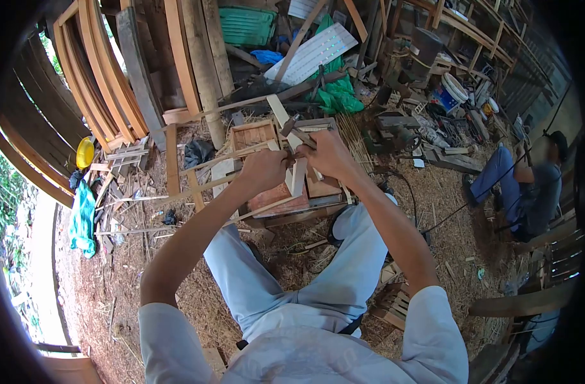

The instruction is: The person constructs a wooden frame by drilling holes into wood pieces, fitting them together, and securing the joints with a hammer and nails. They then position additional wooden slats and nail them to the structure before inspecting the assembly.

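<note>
My right hand (329, 155) is closed around a hammer (291, 127), its head toward the upper left over a pale wooden board (297, 176). My left hand (265, 170) is closed at the left edge of that board, its fingertips close to my right hand. What the left fingers pinch is hidden or too small to name. The board lies slantwise over a low wooden work surface (276, 207) in front of my knees. A shallow wooden frame or box (252, 134) lies just beyond my left hand.
Thin wooden strips (206, 185) stick out to the left. Wood scraps and shavings cover the ground (177, 256). Curved timber frames (91, 70) lean at the back left. A person (538, 185) sits at the right, near a dark cable (452, 214). A bucket (454, 88) stands behind.
</note>
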Action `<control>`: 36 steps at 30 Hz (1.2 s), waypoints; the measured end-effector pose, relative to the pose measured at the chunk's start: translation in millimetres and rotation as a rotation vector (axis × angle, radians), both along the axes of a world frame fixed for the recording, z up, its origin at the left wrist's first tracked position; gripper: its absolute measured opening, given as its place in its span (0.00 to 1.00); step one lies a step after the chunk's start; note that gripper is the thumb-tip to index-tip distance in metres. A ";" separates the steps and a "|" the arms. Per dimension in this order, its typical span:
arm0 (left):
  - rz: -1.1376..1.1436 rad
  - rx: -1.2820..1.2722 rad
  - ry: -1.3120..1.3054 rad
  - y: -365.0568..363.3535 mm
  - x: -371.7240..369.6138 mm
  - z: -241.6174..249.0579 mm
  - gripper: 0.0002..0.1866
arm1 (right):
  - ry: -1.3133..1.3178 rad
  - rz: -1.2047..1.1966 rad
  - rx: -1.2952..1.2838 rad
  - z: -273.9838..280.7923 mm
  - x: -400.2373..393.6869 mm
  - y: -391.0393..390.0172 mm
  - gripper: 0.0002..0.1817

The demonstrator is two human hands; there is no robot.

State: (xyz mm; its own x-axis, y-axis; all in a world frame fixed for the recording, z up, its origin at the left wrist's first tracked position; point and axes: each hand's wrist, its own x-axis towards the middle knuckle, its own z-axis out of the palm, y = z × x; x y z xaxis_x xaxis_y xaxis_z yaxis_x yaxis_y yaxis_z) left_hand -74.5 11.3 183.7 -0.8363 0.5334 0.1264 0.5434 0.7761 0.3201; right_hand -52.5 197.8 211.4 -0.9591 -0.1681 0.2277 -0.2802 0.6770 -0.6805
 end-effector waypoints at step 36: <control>-0.128 -0.077 0.108 -6.2 -3.5 5.4 0.15 | 0.116 -0.099 0.423 47.3 47.2 -0.6 0.13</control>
State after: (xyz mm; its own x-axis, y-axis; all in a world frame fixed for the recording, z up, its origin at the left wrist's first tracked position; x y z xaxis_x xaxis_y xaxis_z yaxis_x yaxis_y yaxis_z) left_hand -78.0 5.2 189.1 -0.7445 0.6464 0.1669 0.6675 0.7180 0.1971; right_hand -5.3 197.2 258.7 -0.9476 -0.1780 0.2652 -0.2578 0.9165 -0.3058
